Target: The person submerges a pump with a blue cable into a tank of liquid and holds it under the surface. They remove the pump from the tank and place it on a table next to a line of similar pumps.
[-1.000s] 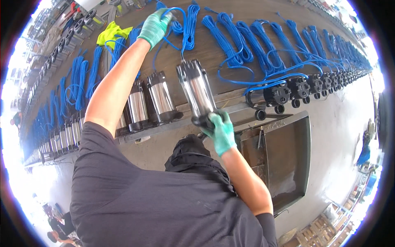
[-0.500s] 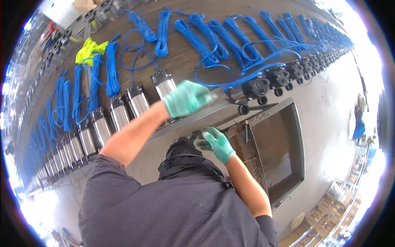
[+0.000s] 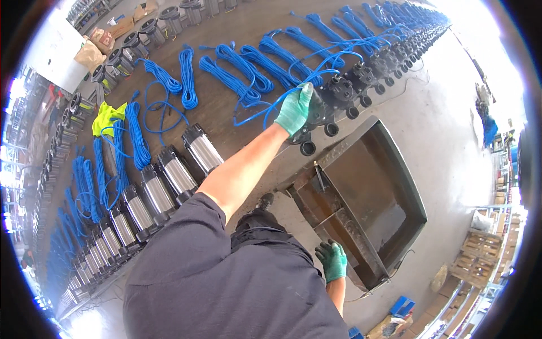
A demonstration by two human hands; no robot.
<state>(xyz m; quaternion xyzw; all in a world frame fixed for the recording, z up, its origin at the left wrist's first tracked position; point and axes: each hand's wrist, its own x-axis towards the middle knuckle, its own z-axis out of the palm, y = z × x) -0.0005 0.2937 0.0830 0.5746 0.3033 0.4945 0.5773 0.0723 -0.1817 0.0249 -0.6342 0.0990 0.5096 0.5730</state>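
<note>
**Left green-gloved hand (image 3: 293, 114) meets a glossy black cylindrical body (image 3: 318, 109)**

The black body sits at the counter's (image 3: 248, 27) near edge, first in a line of similar black parts with round side outlets (image 3: 331, 129). The left grip curves against it, thumb uppermost — the other fingertips are hidden, so I cannot tell whether it is closed on the body or merely resting there.

The right green-gloved hand (image 3: 333, 262), dark at the fingertips, hangs with fingers loosely parted and nothing visible in them, beside a grey metal trough (image 3: 370, 189).

The step in hand looks like setting or steadying the body. The next move probably calls for a secure hold, clear of the looped blue cable bundles (image 3: 189, 79) — and perhaps the right hand's support.
</note>
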